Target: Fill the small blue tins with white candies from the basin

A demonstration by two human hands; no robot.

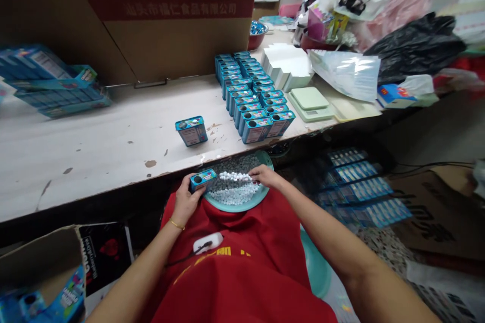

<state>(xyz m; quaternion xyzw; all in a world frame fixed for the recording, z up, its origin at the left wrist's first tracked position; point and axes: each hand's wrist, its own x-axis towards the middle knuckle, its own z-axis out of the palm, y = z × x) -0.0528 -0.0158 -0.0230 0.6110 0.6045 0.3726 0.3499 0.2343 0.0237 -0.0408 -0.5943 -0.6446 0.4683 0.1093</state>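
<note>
My left hand (186, 200) is wrapped round a small blue box (203, 177) with a dark round opening on top, held at the left rim of a teal basin (237, 208). White pellets (235, 193) fill the basin. My right hand (264, 175) is closed at the basin's right side, on the end of a scoop heaped with white pellets (235, 176); the scoop itself is mostly hidden under them. Another blue box (191, 130) stands alone on the table (113, 146), beyond my left hand.
Rows of blue boxes (257, 130) stand on the table, with a pale green scale (310, 103) to their right. A large carton (170, 45) rises behind. An open carton (45, 252) sits low at left. Stacked blue packs (364, 186) lie at lower right.
</note>
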